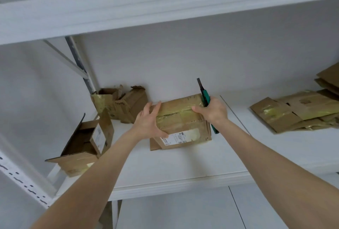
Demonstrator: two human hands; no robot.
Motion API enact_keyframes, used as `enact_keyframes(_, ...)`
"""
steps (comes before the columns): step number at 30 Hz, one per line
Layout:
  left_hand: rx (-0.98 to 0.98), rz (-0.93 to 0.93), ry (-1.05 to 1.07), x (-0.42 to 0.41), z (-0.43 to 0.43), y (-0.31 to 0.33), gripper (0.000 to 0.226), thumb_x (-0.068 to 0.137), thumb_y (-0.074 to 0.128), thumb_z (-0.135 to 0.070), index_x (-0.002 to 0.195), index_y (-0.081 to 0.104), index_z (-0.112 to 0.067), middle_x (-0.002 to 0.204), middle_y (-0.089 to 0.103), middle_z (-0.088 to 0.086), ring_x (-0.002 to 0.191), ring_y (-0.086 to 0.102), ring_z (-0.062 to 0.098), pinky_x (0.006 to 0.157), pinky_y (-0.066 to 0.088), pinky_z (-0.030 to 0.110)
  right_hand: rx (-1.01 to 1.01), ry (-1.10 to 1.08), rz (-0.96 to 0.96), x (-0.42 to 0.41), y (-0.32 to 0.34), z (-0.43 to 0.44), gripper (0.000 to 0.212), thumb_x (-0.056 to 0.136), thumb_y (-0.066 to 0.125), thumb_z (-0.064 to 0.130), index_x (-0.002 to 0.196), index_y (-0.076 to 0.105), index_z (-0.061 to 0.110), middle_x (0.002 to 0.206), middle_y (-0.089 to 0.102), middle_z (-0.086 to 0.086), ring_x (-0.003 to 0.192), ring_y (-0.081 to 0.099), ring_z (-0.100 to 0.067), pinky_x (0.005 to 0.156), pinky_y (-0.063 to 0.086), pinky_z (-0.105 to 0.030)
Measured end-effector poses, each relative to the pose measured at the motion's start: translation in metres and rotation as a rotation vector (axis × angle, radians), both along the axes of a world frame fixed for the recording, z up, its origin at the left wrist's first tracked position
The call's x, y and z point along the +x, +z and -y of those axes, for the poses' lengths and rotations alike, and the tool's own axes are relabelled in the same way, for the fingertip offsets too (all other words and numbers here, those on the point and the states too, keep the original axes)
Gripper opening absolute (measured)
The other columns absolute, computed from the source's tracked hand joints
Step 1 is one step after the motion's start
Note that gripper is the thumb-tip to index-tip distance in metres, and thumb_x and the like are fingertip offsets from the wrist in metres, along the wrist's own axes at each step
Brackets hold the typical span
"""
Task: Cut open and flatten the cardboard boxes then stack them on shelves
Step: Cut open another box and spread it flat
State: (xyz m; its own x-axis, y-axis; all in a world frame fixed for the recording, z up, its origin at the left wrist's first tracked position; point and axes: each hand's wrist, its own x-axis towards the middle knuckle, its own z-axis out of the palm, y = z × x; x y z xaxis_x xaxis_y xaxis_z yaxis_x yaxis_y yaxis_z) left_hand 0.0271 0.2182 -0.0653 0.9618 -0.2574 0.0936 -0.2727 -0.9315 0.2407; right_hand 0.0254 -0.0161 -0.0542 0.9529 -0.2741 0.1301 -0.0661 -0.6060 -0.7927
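Two hands on taped cardboard box (183, 124) resting mid shelf (183, 164); left hand (149, 122) fingers (156, 108) clasping its left end; right hand (213, 111) gripping green utility knife (205, 94), blade up, thumb pressing box top.

There were three cardboard boxes, a taped box (183, 124), an open box (78, 161) and a torn box (128, 104), plus one pile of flat cardboard (297, 113), one green knife (206, 96), and two hands, the left hand (148, 123) and the right hand (215, 110).
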Motion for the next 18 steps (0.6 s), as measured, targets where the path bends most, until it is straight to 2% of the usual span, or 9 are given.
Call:
enact_keyframes(2,-0.136,-0.074,0.005,0.003,-0.006,-0.003,0.136,0.06,0.089,-0.04,0.155,-0.007,-0.024,0.161,-0.009,0.004,0.149,0.005,0.024,0.12,0.016,0.039,-0.034,-0.001,-0.012,0.003,0.0,-0.002,0.045,0.078,0.076,0.045,0.1,0.057,0.011,0.092,0.063,-0.005,0.089,0.061,-0.026,0.065,0.041,-0.031)
enact_keyframes(4,-0.244,-0.139,0.001,0.007,-0.009,-0.004,0.137,0.061,0.09,-0.033,0.155,-0.008,-0.02,0.159,-0.007,0.001,0.147,0.013,0.021,0.115,0.023,0.029,-0.056,-0.011,-0.029,0.004,0.0,-0.005,0.045,0.079,0.076,0.044,0.101,0.056,0.011,0.093,0.062,-0.005,0.089,0.061,-0.026,0.066,0.042,-0.031)
enact_keyframes(5,-0.238,-0.147,0.005,0.008,-0.011,-0.004,0.135,0.062,0.09,-0.032,0.155,-0.006,-0.016,0.157,-0.003,0.002,0.144,0.019,0.021,0.111,0.026,0.026,-0.059,-0.018,-0.037,0.006,0.0,-0.008,0.045,0.079,0.076,0.044,0.102,0.056,0.011,0.093,0.062,-0.005,0.09,0.061,-0.026,0.066,0.042,-0.032)
enact_keyframes(8,-0.188,-0.108,0.024,0.007,-0.014,-0.007,0.131,0.062,0.09,-0.036,0.154,0.002,-0.01,0.152,0.007,0.004,0.137,0.032,0.021,0.109,0.032,0.027,-0.056,-0.039,-0.057,0.008,-0.001,-0.015,0.047,0.079,0.076,0.046,0.103,0.057,0.011,0.096,0.063,-0.007,0.092,0.061,-0.028,0.066,0.044,-0.033)
enact_keyframes(12,-0.245,-0.038,0.013,0.002,-0.014,-0.008,0.125,0.061,0.089,-0.038,0.154,0.01,-0.011,0.148,0.015,0.002,0.132,0.037,0.018,0.107,0.036,0.027,-0.055,-0.059,-0.07,0.01,0.002,-0.015,0.048,0.078,0.075,0.049,0.101,0.058,0.011,0.095,0.064,-0.007,0.09,0.062,-0.028,0.067,0.047,-0.035)
enact_keyframes(15,-0.279,-0.006,-0.011,-0.002,-0.015,-0.003,0.121,0.06,0.089,-0.037,0.153,0.015,-0.015,0.145,0.017,-0.001,0.126,0.042,0.018,0.104,0.041,0.032,-0.036,-0.064,-0.064,0.007,0.004,-0.011,0.043,0.083,0.071,0.047,0.097,0.051,0.013,0.087,0.058,-0.002,0.084,0.057,-0.024,0.066,0.042,-0.033)
enact_keyframes(18,-0.248,0.009,-0.032,0.001,-0.019,0.004,0.125,0.06,0.089,-0.039,0.154,0.011,-0.015,0.148,0.014,-0.001,0.127,0.041,0.018,0.102,0.042,0.03,-0.018,-0.057,-0.005,0.003,-0.001,-0.012,0.039,0.087,0.067,0.047,0.096,0.049,0.013,0.078,0.051,0.003,0.083,0.054,-0.024,0.067,0.039,-0.032)
